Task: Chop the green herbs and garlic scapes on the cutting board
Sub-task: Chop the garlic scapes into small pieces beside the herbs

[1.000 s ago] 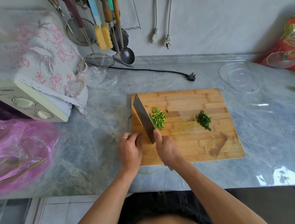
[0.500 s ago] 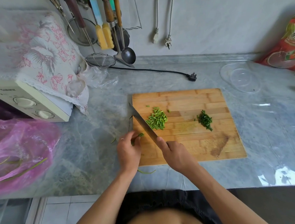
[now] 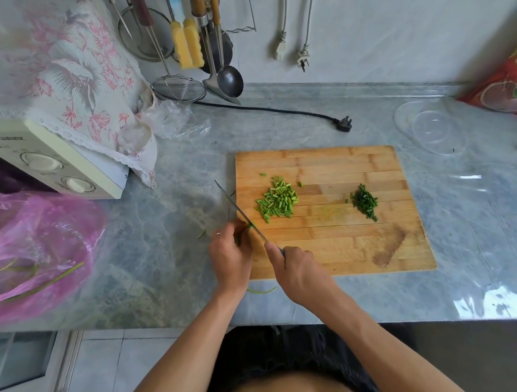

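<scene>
At the far left a pink plastic bag point(image 3: 29, 248) with green stalks inside sits on the grey marble counter point(image 3: 166, 221), with a cream microwave point(image 3: 47, 156) under a flowered cloth point(image 3: 80, 73) behind it. Utensils hang on the wall beyond, among them a wire skimmer point(image 3: 178, 89) and a ladle point(image 3: 229, 80). The left hand point(image 3: 232, 259), a ring on one finger, rests at the near left edge of the wooden cutting board point(image 3: 332, 252), its fingers curled and pinching a few green bits against the cleaver point(image 3: 240, 215). The blade stands edge-up and slanted, its tip reaching out past the board's left edge. The right hand point(image 3: 297, 270) grips the cleaver's handle, fingers wrapped tight. On the board lie the chopped garlic scapes point(image 3: 278, 202) in a pale green heap left of centre, and the darker chopped herbs point(image 3: 365, 202) well apart to the right. A clear plastic lid point(image 3: 431, 126) and a red bag point(image 3: 511, 89) sit at the far right.
</scene>
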Demonstrator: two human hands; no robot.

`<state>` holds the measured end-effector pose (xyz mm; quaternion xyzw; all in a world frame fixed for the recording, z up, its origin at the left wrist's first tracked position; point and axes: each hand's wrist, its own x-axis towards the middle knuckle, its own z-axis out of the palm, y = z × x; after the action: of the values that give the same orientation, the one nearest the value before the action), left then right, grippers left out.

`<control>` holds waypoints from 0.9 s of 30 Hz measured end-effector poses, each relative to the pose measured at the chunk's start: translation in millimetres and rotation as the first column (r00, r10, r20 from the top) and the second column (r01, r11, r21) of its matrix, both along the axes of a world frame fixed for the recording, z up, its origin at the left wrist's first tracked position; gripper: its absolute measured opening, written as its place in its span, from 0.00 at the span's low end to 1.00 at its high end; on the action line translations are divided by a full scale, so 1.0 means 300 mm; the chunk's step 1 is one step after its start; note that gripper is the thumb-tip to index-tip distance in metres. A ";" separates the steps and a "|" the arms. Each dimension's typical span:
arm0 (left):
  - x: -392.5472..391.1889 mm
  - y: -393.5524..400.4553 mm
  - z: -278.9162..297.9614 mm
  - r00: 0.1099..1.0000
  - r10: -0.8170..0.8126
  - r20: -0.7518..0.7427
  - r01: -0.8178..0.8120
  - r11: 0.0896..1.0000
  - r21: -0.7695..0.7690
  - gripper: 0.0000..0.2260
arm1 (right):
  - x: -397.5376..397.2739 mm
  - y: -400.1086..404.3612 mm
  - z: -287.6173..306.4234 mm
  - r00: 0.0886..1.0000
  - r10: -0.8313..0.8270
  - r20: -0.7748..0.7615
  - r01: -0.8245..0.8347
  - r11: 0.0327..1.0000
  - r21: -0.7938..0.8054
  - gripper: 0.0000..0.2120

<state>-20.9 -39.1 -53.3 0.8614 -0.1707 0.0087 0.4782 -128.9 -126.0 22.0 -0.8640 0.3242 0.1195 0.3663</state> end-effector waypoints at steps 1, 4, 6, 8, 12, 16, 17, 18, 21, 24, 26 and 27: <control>-0.001 -0.001 -0.001 1.000 0.003 0.006 -0.003 1.000 0.007 0.04 | 0.013 0.007 0.011 1.000 0.014 0.010 -0.014 1.000 -0.013 0.40; 0.001 -0.001 -0.005 1.000 -0.003 0.013 0.002 1.000 0.018 0.03 | 0.049 0.025 0.019 0.995 0.044 0.093 -0.035 0.995 -0.090 0.35; -0.002 -0.003 -0.004 1.000 0.000 0.001 0.000 1.000 0.018 0.03 | 0.062 0.031 0.002 0.996 0.024 0.082 -0.020 0.999 -0.044 0.39; 0.003 0.002 -0.007 1.000 0.009 -0.003 -0.009 0.999 0.034 0.04 | 0.058 0.024 -0.009 1.000 0.003 0.022 -0.003 1.000 0.020 0.34; 0.000 0.000 0.003 0.999 -0.011 0.033 0.009 0.998 0.055 0.05 | 0.036 0.000 0.010 0.997 -0.060 0.040 0.055 0.994 0.098 0.28; 0.004 0.004 0.004 0.993 -0.071 0.099 0.061 0.993 0.101 0.06 | 0.040 -0.014 0.017 0.976 -0.215 0.025 0.204 0.954 0.220 0.29; 0.008 0.005 0.003 0.991 -0.083 0.100 0.073 0.992 0.107 0.06 | 0.053 -0.019 0.019 0.969 -0.247 0.021 0.235 0.941 0.244 0.31; 0.009 0.007 0.000 0.990 -0.096 0.102 0.084 0.990 0.111 0.06 | 0.067 -0.023 0.015 0.965 -0.262 0.027 0.248 0.937 0.246 0.32; 0.013 0.008 0.007 0.988 -0.126 0.092 0.113 0.984 0.136 0.06 | 0.112 -0.024 0.009 0.963 -0.258 0.074 0.239 0.950 0.203 0.29; 0.018 0.012 0.015 0.990 -0.114 0.079 0.103 0.985 0.137 0.06 | 0.120 -0.023 0.002 0.973 -0.200 0.113 0.187 0.975 0.119 0.29; 0.019 0.013 0.020 0.991 -0.118 0.071 0.108 0.986 0.126 0.06 | 0.118 -0.034 0.003 0.983 -0.156 0.100 0.148 0.985 0.090 0.28; 0.018 0.013 0.022 0.990 -0.124 0.071 0.115 0.986 0.121 0.06 | 0.119 -0.044 0.006 0.984 -0.153 0.095 0.146 0.986 0.083 0.28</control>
<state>-15.5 -35.2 -46.8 0.8751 -0.2407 0.0039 0.4198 -93.2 -139.3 23.7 -0.8275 0.3645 0.0599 0.4228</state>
